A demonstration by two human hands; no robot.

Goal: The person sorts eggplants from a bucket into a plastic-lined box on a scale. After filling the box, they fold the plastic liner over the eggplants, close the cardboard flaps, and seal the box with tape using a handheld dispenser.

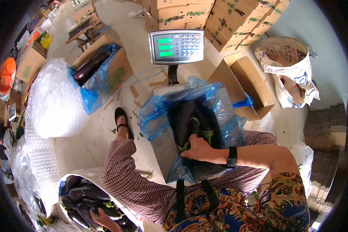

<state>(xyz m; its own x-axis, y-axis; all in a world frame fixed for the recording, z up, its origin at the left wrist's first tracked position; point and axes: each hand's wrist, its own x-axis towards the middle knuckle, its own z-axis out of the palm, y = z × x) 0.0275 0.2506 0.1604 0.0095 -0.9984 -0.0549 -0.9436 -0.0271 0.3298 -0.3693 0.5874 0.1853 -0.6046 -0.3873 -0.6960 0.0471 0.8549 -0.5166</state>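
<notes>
A cardboard box lined with blue plastic (154, 123) stands on a floor scale in front of me, with dark purple eggplants (185, 116) packed inside. My right hand (199, 149), a black watch on its wrist, reaches into the box and closes on an eggplant near its green stem end. My left hand (100, 218) is low at the bottom left, fingers curled over an eggplant in a white basin (62, 181) that holds several eggplants (83, 193).
The scale's display head (176, 45) rises behind the box. A second blue-lined box with eggplants (100, 69) and a heap of bubble wrap (54, 100) lie left. An open empty carton (243, 83), a white sack (294, 69) and stacked cartons (220, 15) are at the back right.
</notes>
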